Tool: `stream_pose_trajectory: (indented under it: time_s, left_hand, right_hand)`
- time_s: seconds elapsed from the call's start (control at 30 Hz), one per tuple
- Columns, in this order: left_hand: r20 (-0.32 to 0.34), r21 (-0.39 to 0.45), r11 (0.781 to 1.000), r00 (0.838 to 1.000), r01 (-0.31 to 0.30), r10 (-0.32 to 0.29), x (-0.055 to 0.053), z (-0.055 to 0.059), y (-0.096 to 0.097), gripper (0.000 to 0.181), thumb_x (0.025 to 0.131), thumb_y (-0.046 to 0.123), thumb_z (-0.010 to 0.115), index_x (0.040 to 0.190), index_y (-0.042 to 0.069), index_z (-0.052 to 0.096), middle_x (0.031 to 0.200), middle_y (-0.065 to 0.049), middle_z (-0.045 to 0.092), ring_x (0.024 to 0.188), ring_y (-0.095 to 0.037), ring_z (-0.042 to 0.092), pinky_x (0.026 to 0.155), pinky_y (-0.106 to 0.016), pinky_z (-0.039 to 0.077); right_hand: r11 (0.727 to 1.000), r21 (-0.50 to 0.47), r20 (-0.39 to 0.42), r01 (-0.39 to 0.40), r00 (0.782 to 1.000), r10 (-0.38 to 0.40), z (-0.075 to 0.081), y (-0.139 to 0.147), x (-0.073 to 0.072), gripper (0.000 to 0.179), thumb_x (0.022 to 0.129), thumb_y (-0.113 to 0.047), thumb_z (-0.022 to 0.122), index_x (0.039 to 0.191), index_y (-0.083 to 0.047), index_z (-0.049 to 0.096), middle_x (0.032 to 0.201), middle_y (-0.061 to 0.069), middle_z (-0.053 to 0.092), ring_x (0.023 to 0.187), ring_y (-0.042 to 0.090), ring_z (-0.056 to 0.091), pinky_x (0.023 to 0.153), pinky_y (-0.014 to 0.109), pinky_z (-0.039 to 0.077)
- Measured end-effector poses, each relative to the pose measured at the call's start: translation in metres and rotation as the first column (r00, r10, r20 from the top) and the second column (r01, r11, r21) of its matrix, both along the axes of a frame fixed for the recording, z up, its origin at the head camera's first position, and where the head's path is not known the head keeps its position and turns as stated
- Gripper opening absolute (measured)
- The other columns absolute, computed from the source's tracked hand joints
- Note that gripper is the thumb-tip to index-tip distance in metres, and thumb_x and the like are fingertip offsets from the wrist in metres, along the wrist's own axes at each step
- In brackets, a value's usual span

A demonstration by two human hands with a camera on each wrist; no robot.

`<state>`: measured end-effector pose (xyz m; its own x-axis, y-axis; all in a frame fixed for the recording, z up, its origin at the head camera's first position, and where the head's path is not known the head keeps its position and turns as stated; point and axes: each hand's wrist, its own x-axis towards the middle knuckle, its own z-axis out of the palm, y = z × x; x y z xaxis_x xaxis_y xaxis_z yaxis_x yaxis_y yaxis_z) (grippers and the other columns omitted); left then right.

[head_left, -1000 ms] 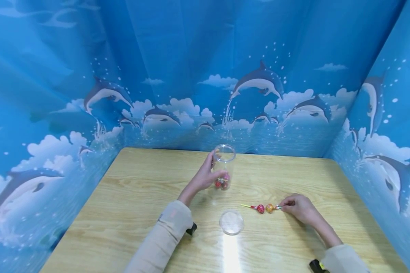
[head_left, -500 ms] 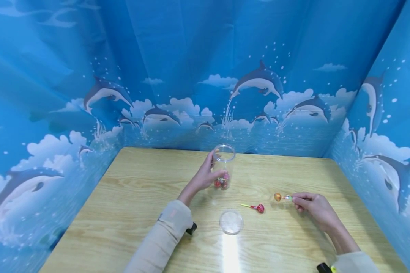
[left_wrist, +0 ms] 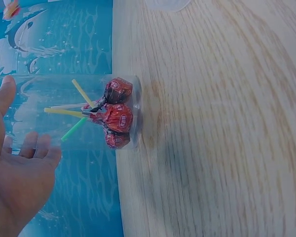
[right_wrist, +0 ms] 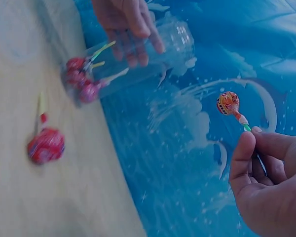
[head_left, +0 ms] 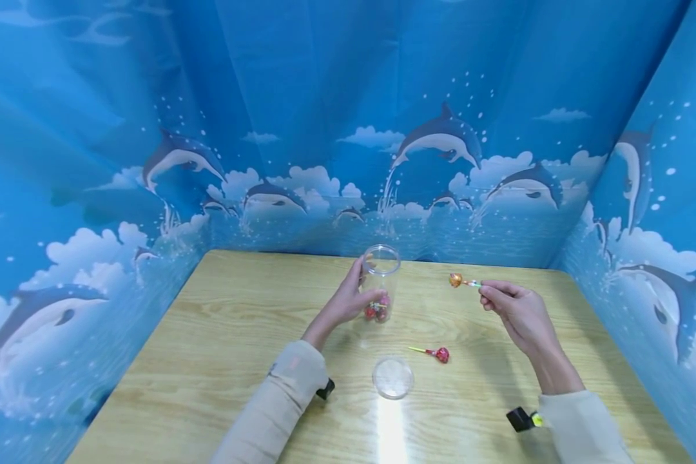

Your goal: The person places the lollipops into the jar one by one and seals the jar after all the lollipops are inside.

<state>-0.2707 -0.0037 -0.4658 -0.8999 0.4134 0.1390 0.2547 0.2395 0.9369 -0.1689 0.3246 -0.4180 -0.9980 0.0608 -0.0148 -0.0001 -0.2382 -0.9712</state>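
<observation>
An orange-wrapped lollipop [head_left: 455,280] hangs in the air above the table, and my right hand [head_left: 522,316] pinches its stick between thumb and finger. Left of it, a clear plastic jar [head_left: 391,283] stands upright without its lid. My left hand [head_left: 345,301] holds the jar from the left side, fingers behind and thumb in front. Inside the jar, several red-wrapped lollipops [left_wrist: 119,118] sit heads down with yellow and green sticks pointing up. A red lollipop [head_left: 443,355] with a yellow stick lies on the table between the hands.
A round clear lid [head_left: 393,378] lies on the wooden table [head_left: 226,322] in front of the jar. Blue curtains [head_left: 325,96] printed with dolphins stand behind the table and along both sides.
My right hand has lifted the orange lollipop off the table, away from the red one, and raised it towards the jar's height. The left hand and jar have stayed in place.
</observation>
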Motion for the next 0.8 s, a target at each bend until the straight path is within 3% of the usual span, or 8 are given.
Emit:
stream_pose_trajectory:
  time_s: [0.33,0.47,0.63,0.8]
  left_hand:
    - [0.003,0.01,1.0,1.0,0.016,-0.016,0.002,0.0,0.0,0.093,0.092,0.019,0.078,0.164,0.016,0.02,0.162,-0.023,0.034,0.15,-0.037,0.031,0.124,-0.05,0.026]
    - [-0.005,0.015,1.0,1.0,0.016,-0.016,0.002,0.001,0.0,0.094,0.092,0.019,0.079,0.164,0.016,0.02,0.161,-0.024,0.035,0.15,-0.037,0.033,0.123,-0.051,0.027]
    - [-0.008,0.018,1.0,1.0,0.015,-0.015,0.002,0.001,-0.001,0.093,0.092,0.019,0.079,0.164,0.015,0.021,0.161,-0.025,0.035,0.149,-0.038,0.033,0.123,-0.051,0.027]
    - [0.007,0.004,1.0,1.0,0.008,-0.008,0.001,0.0,-0.001,0.093,0.092,0.019,0.079,0.164,0.016,0.021,0.162,-0.022,0.035,0.15,-0.036,0.032,0.123,-0.049,0.027]
  right_hand:
    - [0.999,0.033,-0.026,0.005,1.0,-0.005,0.019,-0.044,-0.034,0.017,0.096,-0.012,0.075,0.11,-0.002,0.075,0.093,0.003,0.074,0.079,0.01,0.069,0.073,0.022,0.061]
    - [1.0,0.027,-0.033,-0.008,0.999,0.009,0.023,-0.057,-0.042,0.017,0.096,-0.01,0.074,0.111,-0.001,0.075,0.093,0.004,0.073,0.079,0.011,0.069,0.074,0.022,0.061]
    - [0.999,0.033,-0.036,-0.029,0.999,0.03,0.026,-0.071,-0.05,0.03,0.096,-0.011,0.075,0.12,0.007,0.069,0.093,0.005,0.072,0.079,0.01,0.068,0.074,0.022,0.06]
    - [0.998,0.033,-0.034,-0.056,0.998,0.057,0.03,-0.084,-0.056,0.02,0.096,-0.011,0.075,0.113,0.0,0.073,0.094,0.005,0.072,0.078,0.01,0.068,0.073,0.021,0.06]
